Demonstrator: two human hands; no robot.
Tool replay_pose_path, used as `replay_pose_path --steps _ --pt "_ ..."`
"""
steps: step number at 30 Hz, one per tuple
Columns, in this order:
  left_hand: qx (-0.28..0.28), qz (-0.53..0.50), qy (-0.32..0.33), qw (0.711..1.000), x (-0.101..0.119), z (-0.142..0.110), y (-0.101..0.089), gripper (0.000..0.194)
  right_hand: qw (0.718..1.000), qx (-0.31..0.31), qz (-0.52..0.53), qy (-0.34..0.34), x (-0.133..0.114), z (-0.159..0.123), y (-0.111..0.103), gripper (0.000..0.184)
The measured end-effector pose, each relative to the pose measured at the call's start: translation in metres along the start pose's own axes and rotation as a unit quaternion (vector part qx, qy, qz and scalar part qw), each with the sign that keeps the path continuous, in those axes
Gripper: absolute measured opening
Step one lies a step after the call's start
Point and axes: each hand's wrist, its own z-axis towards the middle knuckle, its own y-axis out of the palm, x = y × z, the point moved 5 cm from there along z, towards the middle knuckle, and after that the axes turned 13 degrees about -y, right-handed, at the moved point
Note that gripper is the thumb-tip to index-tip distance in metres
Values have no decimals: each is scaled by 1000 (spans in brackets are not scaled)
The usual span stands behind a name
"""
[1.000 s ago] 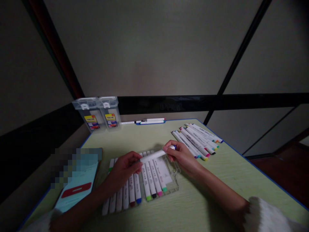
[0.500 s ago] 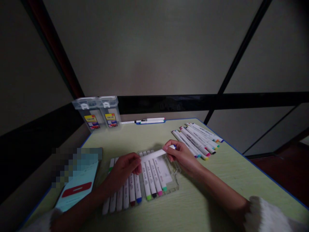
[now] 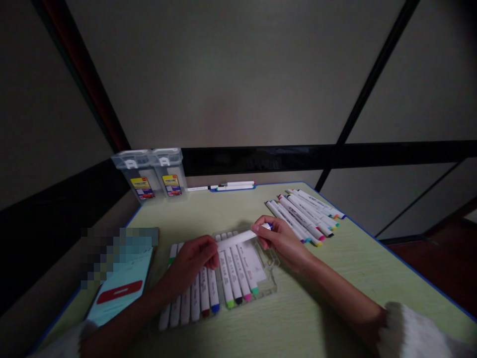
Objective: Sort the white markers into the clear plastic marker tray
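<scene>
Marker [image 3: 238, 239] unmoved; crosswise, blue end [image 3: 270, 226] rightward

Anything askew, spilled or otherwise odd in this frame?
Mainly a blocky, pixelated patch over part of the lit device at the left; it looks like image masking. The loose markers on the right lie unevenly, unlike the neater row in the clear case. Nothing looks spilled or visibly damaged.

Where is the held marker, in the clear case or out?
Out: the left hand and right hand hold the marker above the clear case.
</scene>
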Motion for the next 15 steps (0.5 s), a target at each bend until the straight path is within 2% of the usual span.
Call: replay_pose_path --steps 15 --pt "1 -3 -9 1000 1 -1 0 26 1000 1 -2 3 2 1 0 28"
